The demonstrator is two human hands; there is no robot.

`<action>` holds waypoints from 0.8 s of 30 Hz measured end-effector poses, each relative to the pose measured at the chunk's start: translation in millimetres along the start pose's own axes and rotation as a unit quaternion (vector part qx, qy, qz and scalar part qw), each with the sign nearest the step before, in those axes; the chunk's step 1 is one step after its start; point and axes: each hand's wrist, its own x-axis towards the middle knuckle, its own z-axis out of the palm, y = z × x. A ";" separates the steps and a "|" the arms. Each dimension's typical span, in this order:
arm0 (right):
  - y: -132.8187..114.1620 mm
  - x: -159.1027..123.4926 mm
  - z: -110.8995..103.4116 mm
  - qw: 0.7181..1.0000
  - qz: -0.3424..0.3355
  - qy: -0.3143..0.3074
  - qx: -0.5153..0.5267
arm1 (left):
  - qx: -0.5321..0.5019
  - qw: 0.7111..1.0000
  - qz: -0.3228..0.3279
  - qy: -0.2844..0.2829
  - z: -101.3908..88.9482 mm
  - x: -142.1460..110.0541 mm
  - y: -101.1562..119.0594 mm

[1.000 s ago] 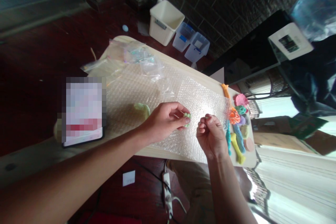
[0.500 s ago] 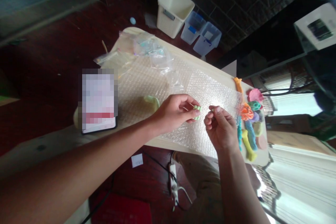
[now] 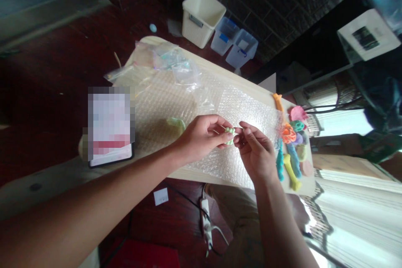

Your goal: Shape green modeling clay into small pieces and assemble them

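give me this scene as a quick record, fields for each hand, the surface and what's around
left hand: grips a small, bumpy light green piece (hand at center)
right hand: fingers beside that piece; contact unclear (hand)
surface: table, partly covered by bubble wrap
on wrap: clear bags, pale green strip
table end, right side of view: yellow bone-shaped piece, pink piece
floor: white bin

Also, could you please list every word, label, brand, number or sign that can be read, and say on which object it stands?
No text can be read.
Tablet screen: blurred out or too small.
White card on the floor: too small.
Pale patch on a clear bin: too small.
White square panel: too blurred.
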 end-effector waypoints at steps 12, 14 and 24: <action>0.1 -1.6 2.0 0.999 0.013 0.039 0.026 | 0.003 1.000 -0.008 0.003 1.5 0.2 0.3; 0.1 -1.2 2.2 0.998 0.019 0.040 0.034 | 0.000 1.000 -0.007 0.002 1.4 0.2 -0.2; -0.8 -2.1 0.8 0.999 0.019 0.021 0.035 | 0.001 1.000 -0.007 0.002 0.2 0.7 -2.8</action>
